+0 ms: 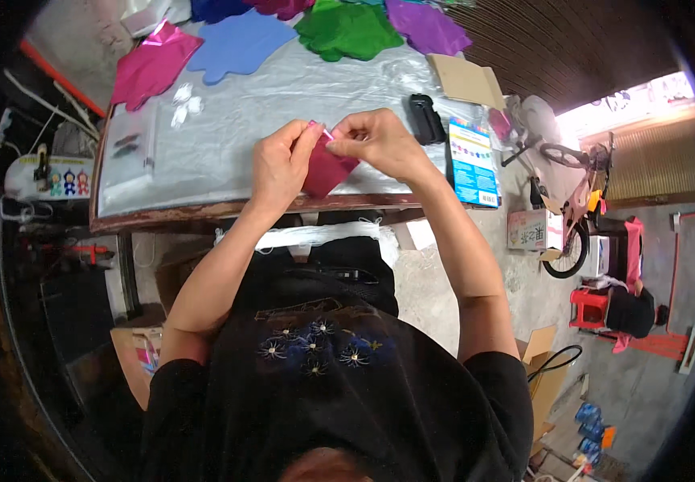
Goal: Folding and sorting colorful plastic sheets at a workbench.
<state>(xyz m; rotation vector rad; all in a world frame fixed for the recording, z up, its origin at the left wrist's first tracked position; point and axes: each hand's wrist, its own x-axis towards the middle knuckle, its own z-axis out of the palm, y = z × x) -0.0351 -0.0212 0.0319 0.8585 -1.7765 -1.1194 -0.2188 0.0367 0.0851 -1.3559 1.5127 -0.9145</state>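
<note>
Above the table's near edge, a crimson foil piece hangs from my fingers, its lower corner pointing down toward me. My left hand pinches the top edge on the left, where a shiny pink strip shows. My right hand is closed at the same edge, thumb and forefinger together, with a small white bit at the fingertips. The two hands are close together but apart. Whether the white bit is string or a glint, I cannot tell.
Flat foil shapes in pink, light blue, green and purple lie along the table's far side. White string bundles, a black holder and a blue printed pack are also there. White strands cross my lap.
</note>
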